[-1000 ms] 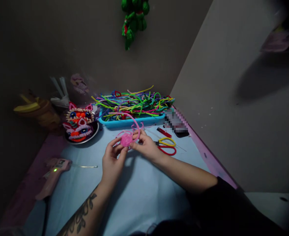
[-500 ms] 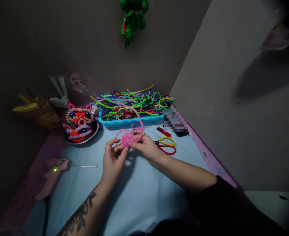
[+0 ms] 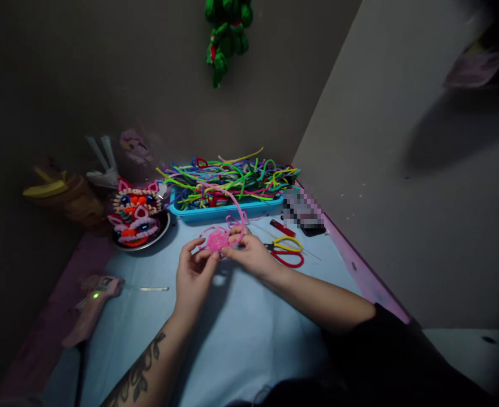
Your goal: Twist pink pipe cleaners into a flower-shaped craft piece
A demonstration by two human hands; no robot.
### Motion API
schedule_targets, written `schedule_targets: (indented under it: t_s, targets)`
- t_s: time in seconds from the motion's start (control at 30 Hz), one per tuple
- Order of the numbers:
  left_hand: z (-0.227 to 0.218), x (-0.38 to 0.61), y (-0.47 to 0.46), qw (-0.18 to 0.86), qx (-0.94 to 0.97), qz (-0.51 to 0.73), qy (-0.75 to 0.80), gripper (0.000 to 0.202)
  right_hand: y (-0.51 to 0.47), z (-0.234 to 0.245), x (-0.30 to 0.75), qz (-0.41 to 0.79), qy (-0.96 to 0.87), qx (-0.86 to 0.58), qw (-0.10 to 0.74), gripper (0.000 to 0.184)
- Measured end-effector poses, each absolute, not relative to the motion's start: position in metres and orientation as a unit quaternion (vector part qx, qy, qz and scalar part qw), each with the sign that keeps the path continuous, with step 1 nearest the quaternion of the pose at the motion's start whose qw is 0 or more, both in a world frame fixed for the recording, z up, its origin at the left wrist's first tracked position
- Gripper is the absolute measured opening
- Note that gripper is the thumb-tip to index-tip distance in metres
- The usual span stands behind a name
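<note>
Between my two hands is a round, coiled piece of pink pipe cleaner (image 3: pixel 218 240), held above the blue table cover. My left hand (image 3: pixel 195 265) grips its left and lower edge, thumb at the bottom. On the other side, my right hand (image 3: pixel 249 251) pinches the right edge of the coil. A long loose pink strand (image 3: pixel 237 204) rises from beside my right fingers and curves back toward the tray. Smaller pink loops stand out at the coil's upper left. Some of my fingers are hidden behind it.
A blue tray (image 3: pixel 228 212) heaped with coloured pipe cleaners stands behind. To the right lie scissors (image 3: pixel 289 251), a red lighter (image 3: pixel 282 228) and a phone (image 3: pixel 313 228). On the left are a bowl (image 3: pixel 158 234) of pipe-cleaner animal heads and a pink glue gun (image 3: pixel 92 311).
Both hands and the pink coil have shifted very slightly left. The coil's face is turned a little more toward me. My grip looks the same.
</note>
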State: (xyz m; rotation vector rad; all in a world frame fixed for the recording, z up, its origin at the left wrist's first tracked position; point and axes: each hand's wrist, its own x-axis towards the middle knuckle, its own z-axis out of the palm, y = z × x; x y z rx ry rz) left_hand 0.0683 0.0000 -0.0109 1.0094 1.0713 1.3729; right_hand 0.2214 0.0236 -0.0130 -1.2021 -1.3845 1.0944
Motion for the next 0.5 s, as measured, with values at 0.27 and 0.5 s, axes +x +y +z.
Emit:
schedule_targets:
  t_s: [0.27, 0.5]
  targets:
    - [-0.007, 0.064, 0.004, 0.549, 0.391, 0.584, 0.453, 0.050, 0.026, -0.001, 0.232, 0.391, -0.595, -0.503, 0.490, 0.028]
    - [-0.005, 0.064, 0.004, 0.571, 0.407, 0.570, 0.428, 0.051, 0.033, -0.001, 0.234, 0.425, -0.576, -0.498, 0.489, 0.031]
